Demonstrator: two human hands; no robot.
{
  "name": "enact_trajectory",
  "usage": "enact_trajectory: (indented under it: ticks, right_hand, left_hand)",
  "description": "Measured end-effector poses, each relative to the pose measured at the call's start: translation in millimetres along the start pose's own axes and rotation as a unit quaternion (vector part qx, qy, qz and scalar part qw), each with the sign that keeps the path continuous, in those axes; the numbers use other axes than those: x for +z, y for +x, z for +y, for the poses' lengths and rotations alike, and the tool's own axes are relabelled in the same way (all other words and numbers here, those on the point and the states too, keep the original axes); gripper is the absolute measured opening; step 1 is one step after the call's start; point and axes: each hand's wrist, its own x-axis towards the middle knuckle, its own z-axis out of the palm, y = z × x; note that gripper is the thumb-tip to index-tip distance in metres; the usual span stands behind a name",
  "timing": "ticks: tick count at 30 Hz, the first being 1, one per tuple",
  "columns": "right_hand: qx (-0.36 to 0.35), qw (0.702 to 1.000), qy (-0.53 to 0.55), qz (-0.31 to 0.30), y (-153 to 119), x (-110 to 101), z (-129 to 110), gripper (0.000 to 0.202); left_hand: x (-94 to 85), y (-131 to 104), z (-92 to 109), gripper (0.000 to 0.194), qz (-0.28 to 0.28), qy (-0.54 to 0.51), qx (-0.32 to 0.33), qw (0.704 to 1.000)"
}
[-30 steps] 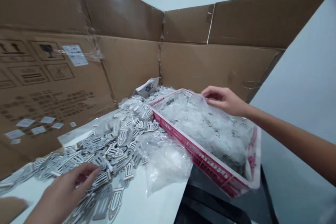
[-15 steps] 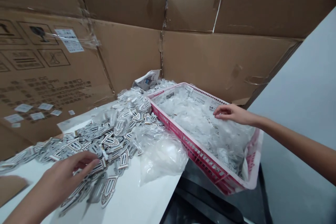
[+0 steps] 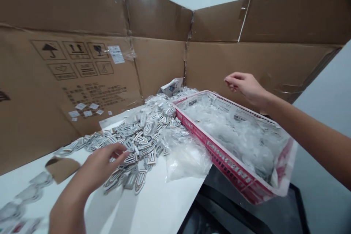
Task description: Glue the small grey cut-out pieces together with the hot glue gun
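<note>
The left grip (image 3: pixel 102 164) is held loosely open at the near edge of a heap of flat grey-and-white pieces (image 3: pixel 148 128) on the white counter (image 3: pixel 164 204), presumably for easy reach. Behind, the heap is hemmed in by cardboard walls (image 3: pixel 161 62), perhaps placed against spills. Between heap and basket, the way is partly blocked by a clear plastic bag (image 3: pixel 188 162). The pink basket (image 3: pixel 203 138), filled with plastic-wrapped contents (image 3: pixel 233 128), is rested partly past the counter's edge; above its far side, the right grip (image 3: pixel 248 86) is closed, nothing visibly held.
</note>
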Motion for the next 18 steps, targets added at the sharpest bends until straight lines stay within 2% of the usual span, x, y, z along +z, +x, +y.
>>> enact_trajectory:
  ticks: [1, 3, 7, 9, 11, 13, 14, 16, 18]
  right_hand:
    - [0.015, 0.999, 0.042, -0.002, 10, 19, -22, 0.022]
    - [-0.009, 0.995, 0.095, -0.039, 26, 62, -70, 0.021]
    - [-0.142, 0.979, 0.104, -0.098, 36, 148, -157, 0.023]
    - [-0.231, 0.966, 0.045, -0.108, 31, 181, -179, 0.022]
    - [-0.297, 0.947, -0.052, -0.111, 28, 202, -174, 0.023]
    - [-0.282, 0.941, -0.16, -0.102, 29, 209, -143, 0.029]
    - [-0.24, 0.944, -0.205, -0.091, 30, 208, -120, 0.029]
    - [-0.106, 0.95, -0.282, -0.08, 32, 198, -70, 0.034]
    - [-0.046, 0.946, -0.307, -0.095, 28, 185, -22, 0.039]
  left_hand:
    - [-2.5, -5, 5, 0.05, 0.002, 0.0, 0.002, 1.0]
    - [-8.1, -15, 17, 0.049, 0.012, 0.001, 0.004, 1.0]
    - [-18.9, -38, 33, 0.047, 0.013, -0.004, -0.007, 1.0]
    - [-23.0, -48, 36, 0.047, -0.003, -0.014, -0.026, 1.0]
    - [-26.4, -56, 34, 0.047, -0.014, -0.025, -0.04, 0.999]
    - [-29.2, -62, 31, 0.048, -0.011, -0.032, -0.046, 0.998]
    - [-30.3, -65, 29, 0.048, -0.004, -0.033, -0.049, 0.998]
    - [-31.3, -66, 24, 0.05, 0.01, -0.034, -0.055, 0.998]
    - [-30.5, -65, 18, 0.05, 0.018, -0.035, -0.063, 0.997]
